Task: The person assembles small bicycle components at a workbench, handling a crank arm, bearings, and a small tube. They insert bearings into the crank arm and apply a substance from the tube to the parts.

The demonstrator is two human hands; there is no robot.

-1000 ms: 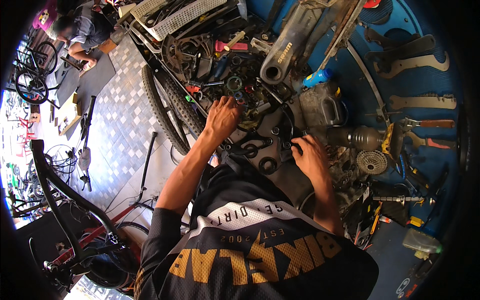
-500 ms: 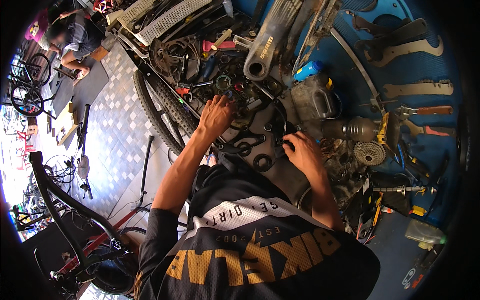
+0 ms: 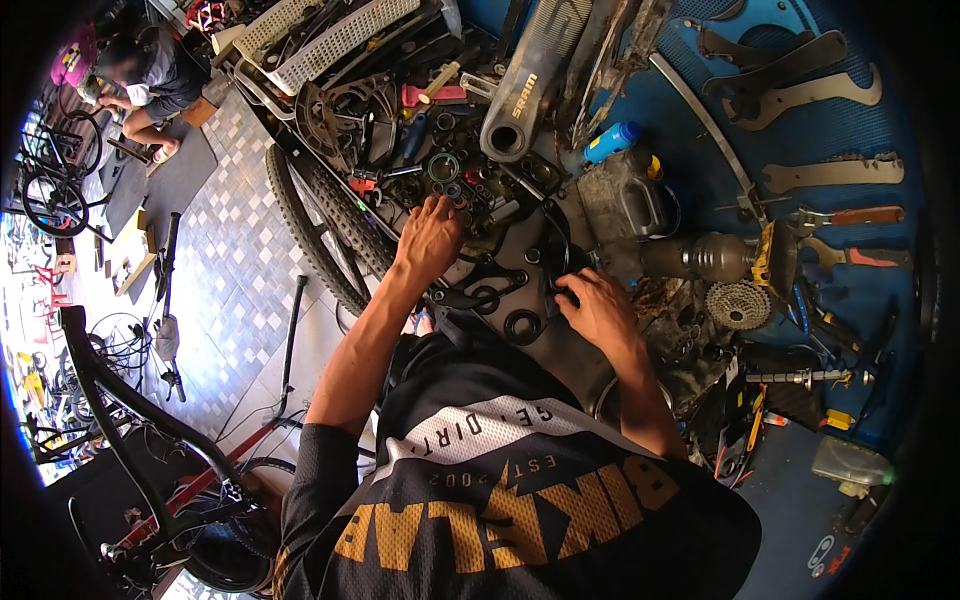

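Note:
My left hand point(image 3: 432, 240) reaches into a crowded pile of small bike parts, fingers bent and drawn together. Its fingertips are lost among the parts, so what they grip is hidden. Just beyond them lies a green-edged ring point(image 3: 443, 167). To the right, my right hand point(image 3: 597, 308) is curled low over the bench, thumb and fingers close together around something small and dark that I cannot make out. Between the two hands rest a black multi-armed part point(image 3: 487, 283) and a black ring point(image 3: 522, 327). A large grey crank arm point(image 3: 516, 110) stands beyond the pile.
A blue bottle point(image 3: 612, 142) and a grey jug point(image 3: 622, 195) stand behind my right hand. Further right are a cassette point(image 3: 738, 305) and wrenches point(image 3: 835, 175) on a blue panel. Tyres point(image 3: 310, 220) lie left of my left forearm. Another person point(image 3: 155, 85) sits far left.
My right hand has shifted slightly left and down, its fingers more curled. My left hand stays at the pile with little movement. The view has shifted slightly.

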